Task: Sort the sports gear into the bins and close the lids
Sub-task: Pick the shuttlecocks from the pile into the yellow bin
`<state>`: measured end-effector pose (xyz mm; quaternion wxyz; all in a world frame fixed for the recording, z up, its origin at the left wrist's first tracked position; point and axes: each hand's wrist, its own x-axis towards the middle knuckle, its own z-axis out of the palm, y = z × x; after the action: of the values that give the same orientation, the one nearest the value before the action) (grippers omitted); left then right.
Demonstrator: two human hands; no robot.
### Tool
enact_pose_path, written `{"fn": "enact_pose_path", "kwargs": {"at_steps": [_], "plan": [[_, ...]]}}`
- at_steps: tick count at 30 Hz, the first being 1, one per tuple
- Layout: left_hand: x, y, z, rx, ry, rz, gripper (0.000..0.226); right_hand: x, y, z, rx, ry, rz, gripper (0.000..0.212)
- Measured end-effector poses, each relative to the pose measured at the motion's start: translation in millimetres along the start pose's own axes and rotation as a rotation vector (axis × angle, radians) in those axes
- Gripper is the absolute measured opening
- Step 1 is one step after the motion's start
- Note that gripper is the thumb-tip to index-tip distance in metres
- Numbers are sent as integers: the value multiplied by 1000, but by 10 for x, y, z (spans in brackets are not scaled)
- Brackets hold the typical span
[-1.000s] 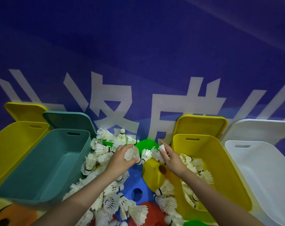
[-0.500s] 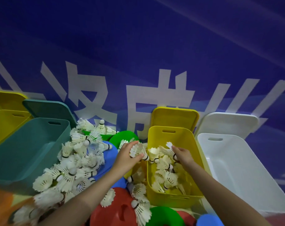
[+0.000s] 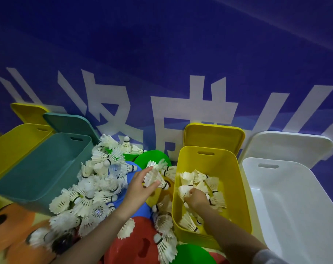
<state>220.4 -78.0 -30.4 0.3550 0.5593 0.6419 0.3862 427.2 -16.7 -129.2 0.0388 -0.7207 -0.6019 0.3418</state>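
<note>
From the head view, the left hand [image 3: 141, 184] pinches a small bunch of white feathered shuttlecocks [image 3: 154, 175] between thumb and fingers, just beside the left rim of the open yellow plastic bin [image 3: 215, 159]. The right hand [image 3: 197, 197] reaches down inside that bin, its fingers curled on a white shuttlecock [image 3: 183, 190] among the others lying there. A heap of loose white shuttlecocks [image 3: 89, 195] lies between the yellow bin and the open teal plastic bin [image 3: 42, 168], on top of flat coloured plastic discs [image 3: 152, 159]. An open white plastic bin [image 3: 295, 197] stands to the right. A second yellow bin [image 3: 15, 143] sits at the far left. All lids stand raised against a blue wall with white lettering [image 3: 181, 54].
</note>
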Motion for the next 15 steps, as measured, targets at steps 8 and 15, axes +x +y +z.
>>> {"fn": "enact_pose_path", "kwargs": {"at_steps": [8, 15], "plan": [[-15, 76, 89, -52, 2, -7, 48, -55, 73, -721, 48, 161, -256, 37], [228, 319, 742, -2, -129, 80, 46, -280, 906, -1431, 25, 685, -153, 44]]}}
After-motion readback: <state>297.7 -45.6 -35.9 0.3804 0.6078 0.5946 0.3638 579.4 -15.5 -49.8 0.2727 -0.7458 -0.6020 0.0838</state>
